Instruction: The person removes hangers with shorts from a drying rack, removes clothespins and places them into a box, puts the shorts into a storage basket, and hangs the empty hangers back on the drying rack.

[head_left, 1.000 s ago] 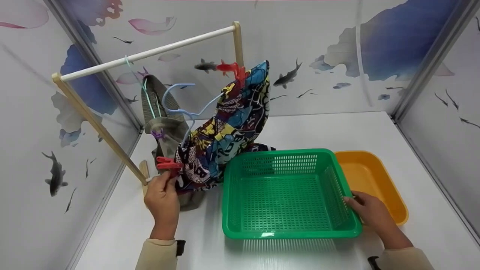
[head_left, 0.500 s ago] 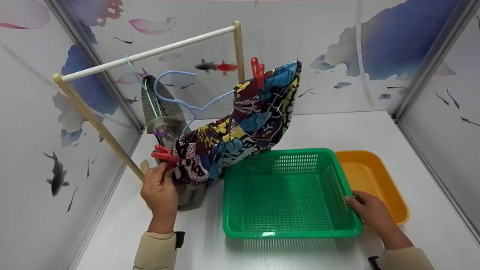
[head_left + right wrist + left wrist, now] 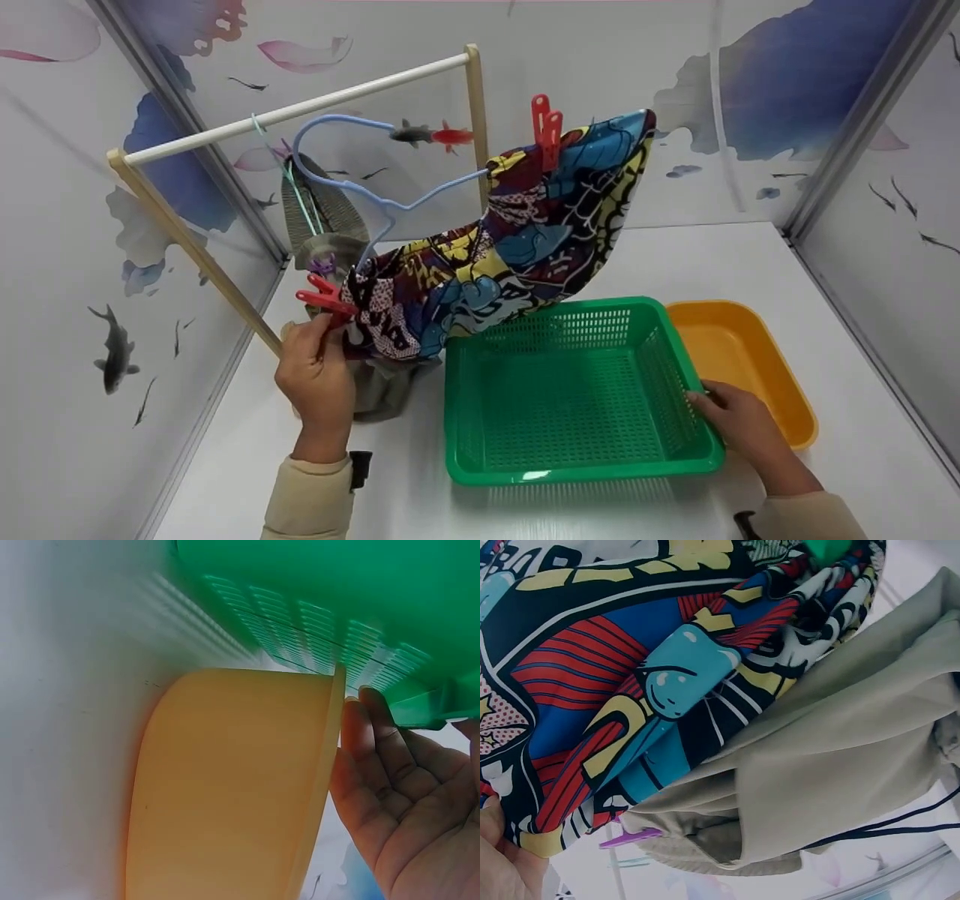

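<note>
A multicoloured cartoon-print garment (image 3: 517, 247) hangs on a blue hanger (image 3: 379, 199), tilted with its right end higher. One red clothespin (image 3: 551, 135) clips its right end, another red clothespin (image 3: 324, 295) its left end. Just below that left clothespin, my left hand (image 3: 315, 386) pinches the garment's left corner; in the left wrist view the hand (image 3: 510, 870) shows only at the lower left. My right hand (image 3: 744, 426) grips the right rim of a green perforated basket (image 3: 585, 475), thumb over the rim and fingers outside it. The fabric overlaps the basket's back left corner.
A wooden rack with a white bar (image 3: 300, 109) stands behind at left. From it hangs a khaki garment (image 3: 379, 394) on a mint hanger (image 3: 294, 193) with a purple clip (image 3: 322, 264). An orange basin (image 3: 727, 349) sits partly behind the basket.
My left hand has risen slightly and shifted left. The blue hanger and printed garment have swung so their right end moved right and up, spreading the fabric wider. My right hand keeps its grip.
</note>
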Demonstrator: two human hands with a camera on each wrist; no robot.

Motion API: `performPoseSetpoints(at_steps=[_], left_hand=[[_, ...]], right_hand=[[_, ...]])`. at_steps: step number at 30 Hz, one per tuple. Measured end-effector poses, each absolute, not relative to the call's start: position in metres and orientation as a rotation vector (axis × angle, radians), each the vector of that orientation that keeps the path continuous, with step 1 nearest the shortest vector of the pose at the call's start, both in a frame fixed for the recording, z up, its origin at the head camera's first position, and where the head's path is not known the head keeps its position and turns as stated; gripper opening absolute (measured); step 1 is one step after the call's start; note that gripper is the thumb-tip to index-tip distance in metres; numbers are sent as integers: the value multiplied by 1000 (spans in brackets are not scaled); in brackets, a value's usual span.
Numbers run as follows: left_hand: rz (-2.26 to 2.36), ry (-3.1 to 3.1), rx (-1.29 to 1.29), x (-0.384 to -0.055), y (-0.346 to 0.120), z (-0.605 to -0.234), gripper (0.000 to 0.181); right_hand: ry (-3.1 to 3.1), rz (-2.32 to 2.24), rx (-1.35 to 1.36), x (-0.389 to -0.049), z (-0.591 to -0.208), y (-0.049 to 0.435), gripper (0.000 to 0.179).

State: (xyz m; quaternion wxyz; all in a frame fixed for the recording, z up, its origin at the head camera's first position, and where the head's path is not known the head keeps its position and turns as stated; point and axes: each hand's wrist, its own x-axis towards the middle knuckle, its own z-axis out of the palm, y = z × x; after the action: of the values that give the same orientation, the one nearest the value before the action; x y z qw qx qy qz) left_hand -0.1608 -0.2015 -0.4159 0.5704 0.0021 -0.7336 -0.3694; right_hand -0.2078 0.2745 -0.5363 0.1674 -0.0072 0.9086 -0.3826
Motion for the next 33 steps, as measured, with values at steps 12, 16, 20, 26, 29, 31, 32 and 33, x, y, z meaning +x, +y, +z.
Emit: performPoseSetpoints(at_steps=[12,16,20,26,29,31,32,33], left_hand=[[-857,-1733,-25,-164,-196,-403,9],[-863,-1722,-32,-165,-193,-401,9],[-860,-1712,-36,-165,-191,-399,11],[-856,-1697,-44,-166,-189,-393,11],[-862,-1695,-52,-166,-189,-389,11],[-871,-1693,-56,-165,-189,-387,11],[-874,-1691,-55,-165,-189,-387,12],[-875,-1690,-53,-164,-190,-386,12]], right_hand=[[2635,-1111,108,-206,-539,266,66],[2669,-1115,136,-207,-539,264,64],[2726,-1101,132,-208,-539,262,61],[2702,-1103,152,-209,-537,261,65],[2679,-1102,160,-211,-536,261,66],[2670,-1096,160,-211,-536,261,67],[2670,-1090,159,-212,-536,261,66],[2670,-1087,157,-212,-537,261,66]])
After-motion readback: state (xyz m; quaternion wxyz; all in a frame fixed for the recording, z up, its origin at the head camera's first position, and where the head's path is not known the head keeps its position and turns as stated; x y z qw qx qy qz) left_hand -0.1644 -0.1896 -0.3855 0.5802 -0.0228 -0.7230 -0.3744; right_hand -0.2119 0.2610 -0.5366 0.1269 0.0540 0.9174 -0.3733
